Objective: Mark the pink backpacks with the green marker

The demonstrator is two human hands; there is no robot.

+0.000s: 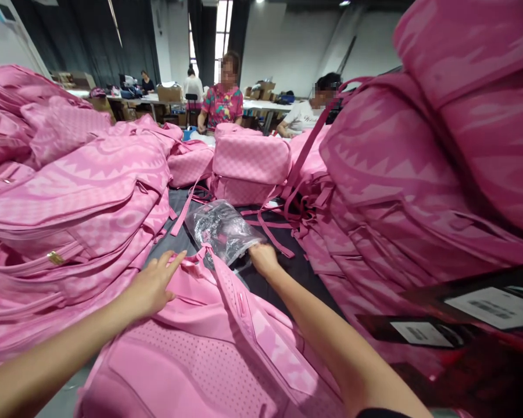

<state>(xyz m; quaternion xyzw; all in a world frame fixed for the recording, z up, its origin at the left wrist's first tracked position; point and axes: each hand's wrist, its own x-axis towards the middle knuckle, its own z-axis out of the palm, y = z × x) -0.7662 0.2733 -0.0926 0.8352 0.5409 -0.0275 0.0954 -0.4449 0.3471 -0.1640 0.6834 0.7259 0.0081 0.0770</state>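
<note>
A pink backpack (169, 354) lies in front of me with its perforated back panel and shoulder straps facing up. My left hand (154, 284) rests on its upper left edge, fingers stretched out and holding nothing. Beyond the backpack's top handle, a crumpled clear plastic bag (220, 223) lies on the dark table surface (265, 284). At that bag's right end, my right hand (264, 259) is closed on its edge; the fingertips are partly hidden. The contents of the plastic bag, if any, are hard to make out through the shine.
Piled pink backpacks rise at left (78, 191) and right (375, 157). Another checkered pink backpack (253, 157) stands ahead, its straps trailing over the table. Tags with barcode labels (490, 306) lie at lower right. Several people sit or stand farther back, near tables with cardboard boxes (169, 93).
</note>
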